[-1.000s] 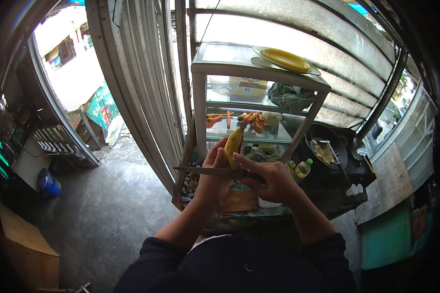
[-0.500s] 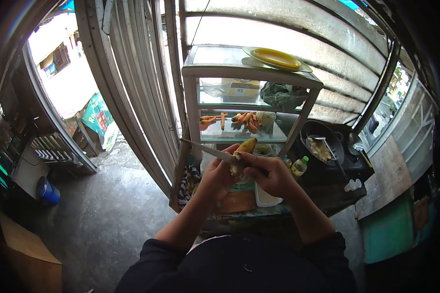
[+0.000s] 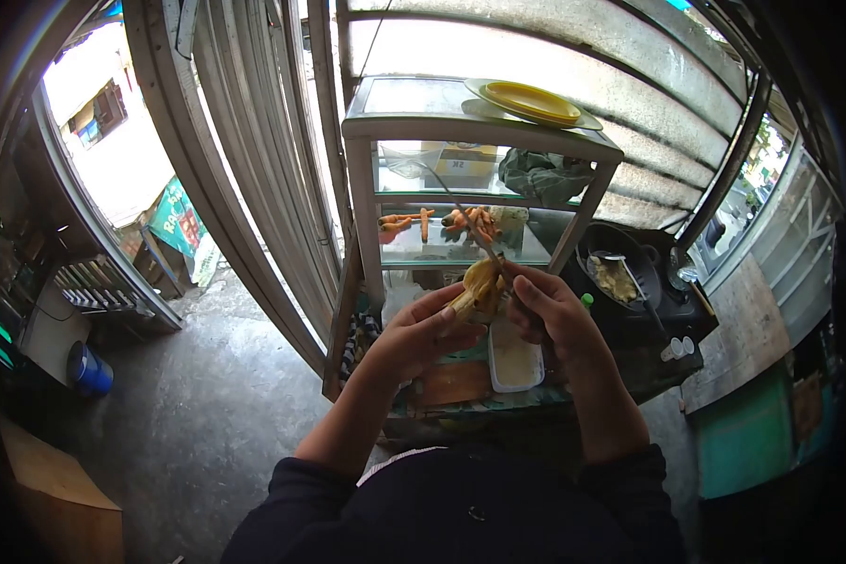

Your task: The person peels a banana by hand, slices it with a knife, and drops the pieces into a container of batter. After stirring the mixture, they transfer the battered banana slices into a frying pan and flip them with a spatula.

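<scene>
My left hand [image 3: 415, 334] is closed around a yellow banana [image 3: 479, 289], whose skin looks partly opened. In my right hand [image 3: 562, 315] is a knife [image 3: 462, 209], its thin blade slanting up and left past the top of the banana. The right fingers are also close against the fruit, and the knife's handle is mostly hidden by them. Below the hands sit a white plastic tub [image 3: 517, 365] with pale contents and a brown board [image 3: 453, 383].
A glass display case [image 3: 362, 130] stands ahead, with orange fried pieces [image 3: 479, 224] on a shelf and yellow plates [image 3: 534, 101] on top. At the right, a dark wok [image 3: 597, 241] holds food and a spatula. Small cups [image 3: 677, 349] stand near the counter edge.
The knife has swung from pointing left across the banana to pointing up and left. The banana has tipped over toward my left hand, and my right hand has shifted right.
</scene>
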Tool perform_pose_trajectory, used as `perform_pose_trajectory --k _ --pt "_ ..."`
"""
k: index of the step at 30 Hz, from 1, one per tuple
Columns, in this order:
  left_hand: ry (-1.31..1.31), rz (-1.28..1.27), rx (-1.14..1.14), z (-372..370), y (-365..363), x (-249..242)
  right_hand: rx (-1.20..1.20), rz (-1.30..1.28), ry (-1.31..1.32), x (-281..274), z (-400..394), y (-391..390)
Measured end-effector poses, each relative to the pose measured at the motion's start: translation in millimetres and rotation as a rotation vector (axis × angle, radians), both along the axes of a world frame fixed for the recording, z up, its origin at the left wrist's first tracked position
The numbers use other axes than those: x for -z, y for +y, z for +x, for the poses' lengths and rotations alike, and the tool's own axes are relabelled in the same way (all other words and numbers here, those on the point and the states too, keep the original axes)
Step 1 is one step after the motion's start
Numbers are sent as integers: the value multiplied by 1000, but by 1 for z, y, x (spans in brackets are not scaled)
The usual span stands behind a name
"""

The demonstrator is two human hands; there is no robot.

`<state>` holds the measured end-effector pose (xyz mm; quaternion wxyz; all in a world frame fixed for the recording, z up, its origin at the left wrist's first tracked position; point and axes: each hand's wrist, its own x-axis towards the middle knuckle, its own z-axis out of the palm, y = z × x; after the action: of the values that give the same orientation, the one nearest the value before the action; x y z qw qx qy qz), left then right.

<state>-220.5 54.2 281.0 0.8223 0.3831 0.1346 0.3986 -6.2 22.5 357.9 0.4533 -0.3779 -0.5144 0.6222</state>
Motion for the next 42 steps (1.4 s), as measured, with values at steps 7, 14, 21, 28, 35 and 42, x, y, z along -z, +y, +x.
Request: perform_pose_trajectory --k 7,14,21,28,35,42 --pt "-118 -29 186 -2 -2 1 54 -31 63 -6 3 6" --pt "234 187 72 1 10 22 -60 -24 -58 6 -7 18" --pt "194 193 6 -7 7 12 109 -2 52 5 -10 27" --pt "143 100 -34 -29 -1 22 85 -64 109 21 -25 43" --pt "-20 -111 -7 -47 1 47 9 -159 13 49 -58 54" --pt "-52 -182 -253 -57 -6 46 -130 512 -345 92 -67 15"
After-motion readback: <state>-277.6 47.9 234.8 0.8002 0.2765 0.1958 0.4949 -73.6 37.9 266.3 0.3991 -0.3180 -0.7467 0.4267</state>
